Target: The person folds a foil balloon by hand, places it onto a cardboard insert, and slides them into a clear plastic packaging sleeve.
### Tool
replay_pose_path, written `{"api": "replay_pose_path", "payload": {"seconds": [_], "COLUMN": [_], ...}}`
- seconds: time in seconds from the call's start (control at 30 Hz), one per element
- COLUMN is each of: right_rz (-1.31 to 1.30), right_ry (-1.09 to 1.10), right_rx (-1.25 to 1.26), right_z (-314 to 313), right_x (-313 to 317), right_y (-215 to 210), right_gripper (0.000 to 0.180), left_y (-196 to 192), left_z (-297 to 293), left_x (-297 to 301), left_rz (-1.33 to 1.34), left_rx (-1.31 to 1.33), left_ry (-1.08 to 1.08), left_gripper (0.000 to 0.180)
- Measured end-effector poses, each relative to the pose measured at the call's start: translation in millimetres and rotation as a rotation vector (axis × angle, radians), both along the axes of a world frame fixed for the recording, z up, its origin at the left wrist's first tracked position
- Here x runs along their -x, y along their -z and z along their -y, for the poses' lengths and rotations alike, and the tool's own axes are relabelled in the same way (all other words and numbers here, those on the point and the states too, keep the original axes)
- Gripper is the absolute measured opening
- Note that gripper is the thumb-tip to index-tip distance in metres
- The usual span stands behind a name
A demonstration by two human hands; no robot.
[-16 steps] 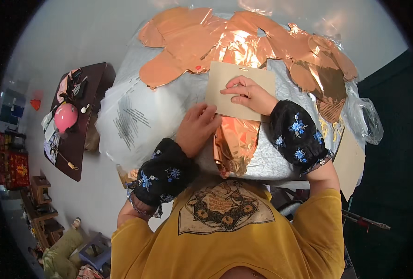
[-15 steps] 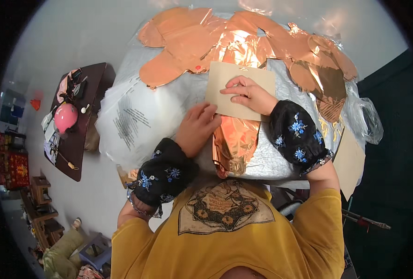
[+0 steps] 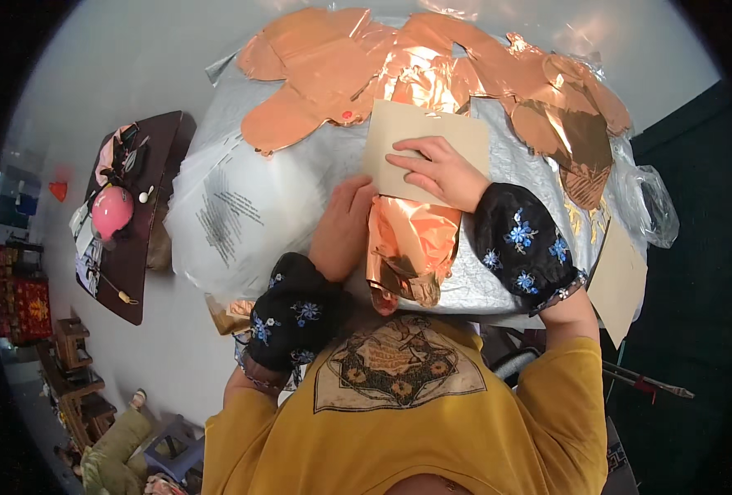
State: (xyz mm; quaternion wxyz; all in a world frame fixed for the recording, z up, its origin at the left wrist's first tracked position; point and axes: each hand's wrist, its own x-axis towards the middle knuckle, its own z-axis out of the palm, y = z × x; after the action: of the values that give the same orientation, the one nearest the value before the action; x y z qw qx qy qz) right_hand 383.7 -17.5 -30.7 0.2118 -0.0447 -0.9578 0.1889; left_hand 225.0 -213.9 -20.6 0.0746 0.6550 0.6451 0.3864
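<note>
Hiding some copper foil (image 3: pixel 411 235), tan card (image 3: pixel 415 122) lies under the right hand (image 3: pixel 452 176), fingers (image 3: pixel 422 145) parted — the left hand's (image 3: pixel 343 227) hold unclear.

From my remote view, I observe a flat tan cardboard sheet (image 3: pixel 399 125) lying over copper-coloured foil (image 3: pixel 415 235), whose glossy, creased end projects past the sheet's near edge.

A home is apparently doubling as a workshop, copper-coloured foil pieces (image 3: pixel 423 78) lying on a desk (image 3: pixel 485 289) toward twelve o'clock, wooden furniture (image 3: pixel 77 381) standing at eight o'clock.
</note>
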Motion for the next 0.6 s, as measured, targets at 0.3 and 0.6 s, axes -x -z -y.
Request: {"api": "replay_pose_path", "payload": {"seconds": [0.3,0.6], "right_rz": [0.039,0.051], "right_ry": [-0.019,-0.025], "right_rx": [0.057,0.104], "right_z": [-4,-10], "right_x": [2,3], "right_y": [-6,-6], "right_gripper": [0.041,0.039], "left_y": [8,-5], "left_z": [0,-12], "left_x": [8,6], "left_rz": [-0.250,-0.147], "left_rx": [-0.056,-0.047], "left_ry": [0.073,0.079], "left_gripper": [0.024,0.040]}}
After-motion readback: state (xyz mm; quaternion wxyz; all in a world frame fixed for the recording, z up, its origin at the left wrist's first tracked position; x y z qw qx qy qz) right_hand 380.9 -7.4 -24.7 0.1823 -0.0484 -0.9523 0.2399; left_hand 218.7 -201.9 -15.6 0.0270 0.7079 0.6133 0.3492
